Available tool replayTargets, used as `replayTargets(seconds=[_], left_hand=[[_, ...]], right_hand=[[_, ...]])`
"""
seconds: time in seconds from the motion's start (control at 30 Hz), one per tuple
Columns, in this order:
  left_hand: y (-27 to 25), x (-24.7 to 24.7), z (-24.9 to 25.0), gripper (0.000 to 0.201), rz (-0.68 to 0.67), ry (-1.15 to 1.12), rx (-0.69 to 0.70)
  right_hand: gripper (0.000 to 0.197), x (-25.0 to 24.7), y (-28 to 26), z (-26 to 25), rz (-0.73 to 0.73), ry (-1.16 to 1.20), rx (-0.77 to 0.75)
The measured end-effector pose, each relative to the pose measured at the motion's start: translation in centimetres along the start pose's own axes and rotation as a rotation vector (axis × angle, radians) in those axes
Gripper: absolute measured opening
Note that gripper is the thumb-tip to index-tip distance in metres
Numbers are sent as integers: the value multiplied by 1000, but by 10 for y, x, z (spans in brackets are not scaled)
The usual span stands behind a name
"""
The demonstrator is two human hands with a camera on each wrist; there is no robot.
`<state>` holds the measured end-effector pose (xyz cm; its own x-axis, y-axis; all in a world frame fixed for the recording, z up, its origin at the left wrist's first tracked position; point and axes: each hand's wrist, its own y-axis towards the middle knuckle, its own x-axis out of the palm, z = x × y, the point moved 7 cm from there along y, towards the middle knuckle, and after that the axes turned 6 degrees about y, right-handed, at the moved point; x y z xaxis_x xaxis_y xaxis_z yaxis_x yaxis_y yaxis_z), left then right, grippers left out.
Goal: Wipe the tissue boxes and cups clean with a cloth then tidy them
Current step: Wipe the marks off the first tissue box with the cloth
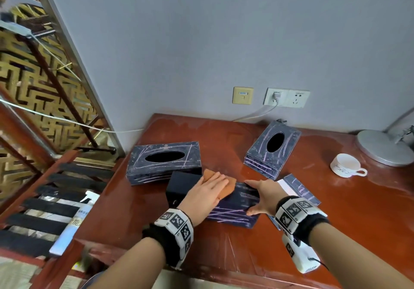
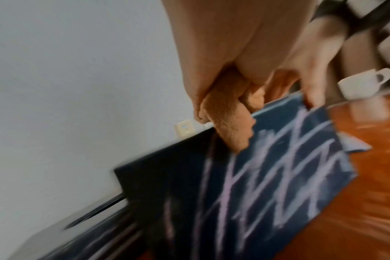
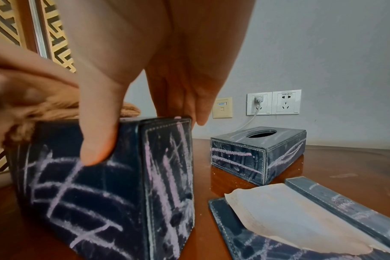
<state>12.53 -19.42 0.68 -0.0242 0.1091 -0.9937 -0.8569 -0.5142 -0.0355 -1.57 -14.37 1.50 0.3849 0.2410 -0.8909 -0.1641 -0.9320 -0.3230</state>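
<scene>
A dark blue tissue box (image 1: 233, 210) scribbled with pale chalk lines lies near the table's front middle. My left hand (image 1: 212, 185) lies flat with straight fingers on an orange cloth (image 1: 229, 184), pressing it onto the box's top. My right hand (image 1: 248, 196) grips the box's right end (image 3: 167, 176), thumb on the near face and fingers on the far side. In the left wrist view the cloth (image 2: 229, 119) bunches under my palm against the box (image 2: 278, 167). A white cup (image 1: 346, 165) stands at the right.
A long tissue box (image 1: 163, 163) and a square one (image 1: 272, 149) stand further back, both scribbled. A flat box panel with tissue paper (image 3: 301, 219) lies right of my hands. A grey lamp base (image 1: 385, 149) sits far right. A spray bottle (image 1: 74, 221) stands left of the table.
</scene>
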Motion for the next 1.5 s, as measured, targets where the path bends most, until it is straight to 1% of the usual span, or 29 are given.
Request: replayTargets(seconds=[0.07, 0.13, 0.2, 0.3, 0.33, 0.4, 0.43, 0.5, 0.57, 0.6, 0.7, 0.77, 0.8, 0.87, 0.9, 0.93, 0.97, 1.0, 1.03, 1.07, 1.13, 1.17, 1.23, 1.27, 1.3, 1.33, 1.4, 1.43, 1.5], left_hand=[[1, -6, -23, 54, 19, 42, -150], [0, -4, -16, 54, 34, 41, -196], [-1, 5, 8, 55, 61, -12, -129], [-3, 14, 40, 55, 120, -73, 123], [-2, 14, 43, 54, 90, -62, 183], [4, 9, 35, 55, 2, -32, 206], [9, 5, 26, 55, -12, -35, 180], [19, -3, 8, 54, 21, -36, 83], [26, 0, 6, 53, 9, -74, 19], [28, 3, 13, 54, -1, -77, 18], [29, 3, 47, 60, 23, -147, 36], [34, 4, 60, 72, 52, -309, -8], [38, 8, 65, 81, 48, -411, -21], [42, 12, 71, 103, 16, -641, -24], [43, 10, 72, 113, 8, -721, -15], [43, 8, 70, 120, 0, -748, -11], [43, 4, 63, 127, -16, -722, -15], [41, 1, 54, 133, -48, -661, -22], [39, 0, 43, 137, -104, -573, -33], [37, 1, 32, 139, -167, -484, -40], [31, 6, 12, 135, -291, -351, -59], [29, 7, 5, 127, -322, -320, -78], [29, 9, -4, 107, -324, -319, -127], [30, 8, -5, 100, -322, -308, -133], [32, 7, -5, 96, -317, -282, -125], [33, 6, -5, 94, -310, -257, -117], [34, 2, -4, 91, -305, -234, -117], [33, 1, -3, 90, -302, -234, -121], [31, -2, -2, 88, -290, -237, -132]], right_hand=[[77, 0, 0, -1, -4, 17, -4], [75, 0, 2, 1, -7, 34, -4], [79, 3, 4, 2, -8, 30, -6], [95, 6, 5, 6, 7, 7, 4], [103, 9, 5, 8, 6, 22, 10], [118, 15, 5, 12, -10, 123, 20], [123, 17, 3, 14, -24, 198, 19], [128, 14, -5, 14, -33, 313, 3], [122, 7, -16, 21, -14, 358, 1], [115, 3, -20, 29, 1, 379, 22], [82, -9, -28, 60, 99, 383, 110], [54, -19, -29, 69, 211, 366, 107], [45, -22, -29, 66, 259, 386, 87], [37, -22, -26, 46, 290, 432, 13], [40, -19, -23, 31, 264, 442, -51], [54, -12, -20, 14, 217, 432, -129], [77, -3, -15, 2, 169, 389, -184], [98, 7, -10, -5, 120, 287, -193], [107, 15, -6, -9, 108, 155, -173], [105, 20, -3, -10, 109, 55, -140], [92, 26, 1, -10, 123, 12, -111], [95, 30, 3, -8, 133, 34, -127], [108, 34, 0, 0, 171, 132, -183], [107, 35, -2, 5, 190, 210, -215], [100, 34, -6, 10, 214, 289, -238], [87, 32, -8, 14, 234, 362, -254], [45, 28, -9, 21, 255, 495, -244], [34, 24, -9, 25, 280, 554, -220], [32, 15, -8, 39, 349, 647, -103]])
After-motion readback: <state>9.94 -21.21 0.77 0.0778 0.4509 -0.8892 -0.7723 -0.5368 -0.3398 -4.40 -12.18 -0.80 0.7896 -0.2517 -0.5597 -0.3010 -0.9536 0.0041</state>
